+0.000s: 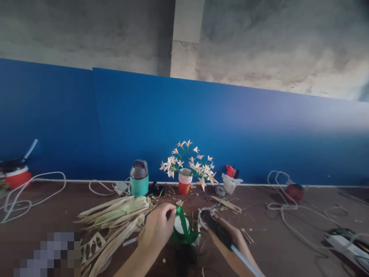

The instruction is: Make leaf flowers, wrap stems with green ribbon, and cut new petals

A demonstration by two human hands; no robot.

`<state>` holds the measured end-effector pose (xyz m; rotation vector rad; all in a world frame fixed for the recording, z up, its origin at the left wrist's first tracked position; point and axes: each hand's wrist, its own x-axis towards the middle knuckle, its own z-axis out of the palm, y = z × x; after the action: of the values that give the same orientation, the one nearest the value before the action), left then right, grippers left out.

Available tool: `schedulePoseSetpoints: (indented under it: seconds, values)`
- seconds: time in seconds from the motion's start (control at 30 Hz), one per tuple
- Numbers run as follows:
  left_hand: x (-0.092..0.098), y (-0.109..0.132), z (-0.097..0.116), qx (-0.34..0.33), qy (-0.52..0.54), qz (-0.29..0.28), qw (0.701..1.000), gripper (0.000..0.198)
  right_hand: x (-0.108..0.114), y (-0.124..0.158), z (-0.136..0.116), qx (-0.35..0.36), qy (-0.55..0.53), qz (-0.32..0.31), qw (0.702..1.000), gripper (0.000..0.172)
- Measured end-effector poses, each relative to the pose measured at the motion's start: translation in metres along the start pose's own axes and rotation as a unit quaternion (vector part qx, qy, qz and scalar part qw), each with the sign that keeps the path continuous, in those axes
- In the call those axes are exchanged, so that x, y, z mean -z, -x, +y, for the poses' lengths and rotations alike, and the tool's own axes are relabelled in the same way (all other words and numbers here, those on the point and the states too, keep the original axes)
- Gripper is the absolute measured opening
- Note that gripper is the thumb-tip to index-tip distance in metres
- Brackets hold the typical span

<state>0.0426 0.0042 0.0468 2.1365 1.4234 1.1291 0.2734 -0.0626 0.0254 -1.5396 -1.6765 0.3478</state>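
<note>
Glossy green fabric ribbon (180,212) between both hands, just right of the nearer left hand (159,225), pinched at its far end, long axis running bodyward over a rounded white object (179,226); clasped in the right hand (235,235), a black elongated tool (216,227); leftward, dry, ribbed, straw-coloured husks (118,211).

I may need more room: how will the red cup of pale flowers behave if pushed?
The red cup would probably tip easily, since the pale flowers spread wide above its narrow base. It looks light, like thin paper cups nested together. The flowers may bend or tear, their petals looking thin.
</note>
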Motion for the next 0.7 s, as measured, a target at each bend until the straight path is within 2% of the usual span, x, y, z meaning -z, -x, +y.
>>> schedulePoseSetpoints:
  seconds: [0.07, 0.2, 0.37, 0.7]
  values:
    - [0.000, 0.002, 0.004, 0.011, 0.008, -0.019, 1.000, 0.022, -0.012, -0.003, -0.020, 0.008, -0.056, -0.028, 0.998, 0.019]
    - [0.001, 0.006, 0.009, 0.015, 0.014, -0.041, 0.999, 0.023, -0.033, -0.008, -0.039, 0.031, -0.062, -0.006, 0.998, 0.012]
    - [0.002, 0.006, 0.015, 0.029, 0.004, -0.041, 0.999, 0.021, -0.040, -0.009, -0.032, 0.061, -0.067, -0.008, 0.996, 0.008]
    - [-0.001, 0.005, 0.013, 0.016, -0.004, -0.025, 1.000, 0.021, -0.045, -0.009, -0.025, 0.050, -0.044, -0.009, 0.998, 0.013]
